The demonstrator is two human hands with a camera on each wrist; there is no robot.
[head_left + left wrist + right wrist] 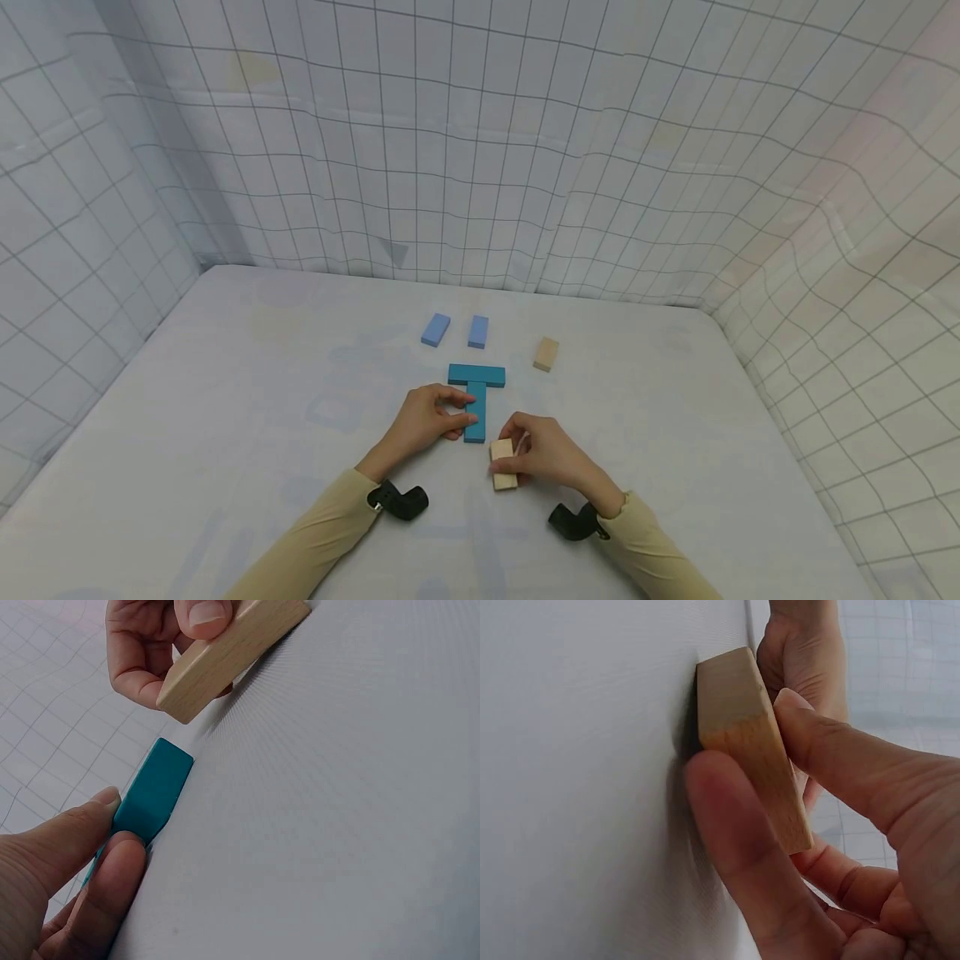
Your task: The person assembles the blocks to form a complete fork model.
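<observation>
Two teal blocks form a T on the table: a crosswise one [477,375] at the far end and a lengthwise one [475,432] meeting it from the near side. My left hand [423,418] pinches the lengthwise teal block [155,787] at its sides with thumb and fingers. Just to the right and nearer, my right hand [551,452] grips a plain wooden block [503,481] between thumb and fingers. In the right wrist view this wooden block [757,754] looks slightly tilted, close to the tabletop. A gap separates it from the teal block's near end.
Beyond the T lie two light blue blocks, one angled [436,330] and one straighter [477,332]. Another wooden block [546,354] lies to their right. A pale cloth covers the table [225,400], and grid-patterned curtains [420,150] stand at the back and both sides.
</observation>
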